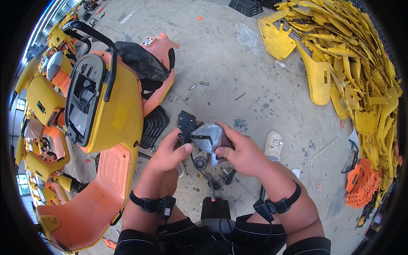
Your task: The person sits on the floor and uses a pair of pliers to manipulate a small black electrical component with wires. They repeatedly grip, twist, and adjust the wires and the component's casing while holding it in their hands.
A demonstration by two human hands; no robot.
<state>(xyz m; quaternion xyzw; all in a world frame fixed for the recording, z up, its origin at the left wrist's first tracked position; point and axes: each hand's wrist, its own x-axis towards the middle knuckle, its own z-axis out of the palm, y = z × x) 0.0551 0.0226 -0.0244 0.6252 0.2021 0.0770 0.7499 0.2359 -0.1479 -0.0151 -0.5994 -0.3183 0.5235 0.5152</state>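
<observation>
Before my body, both hands hold up a part with a grey, wedge-shaped shell (216,135) and a flat black bracket (185,122) at its left. My left hand (169,152) is closed at the bracket's lower edge, thumb bent inward. Gripping the shell's right side, my right hand (240,152) has its thumb on the near face and its fingers along the far edge. Below the shell hangs a small round black piece (200,162) beside a black cable (209,180). The cable runs down to a reddish end by a black box (215,209) between my legs.
On the left stands a yellow and orange scooter body (114,123) with a black handle bar; similar bodies (44,100) crowd behind it. Yellow panels (348,59) are heaped at the right, with stacked orange pieces (362,185) nearer. Small scraps and stains mark the concrete floor (229,63).
</observation>
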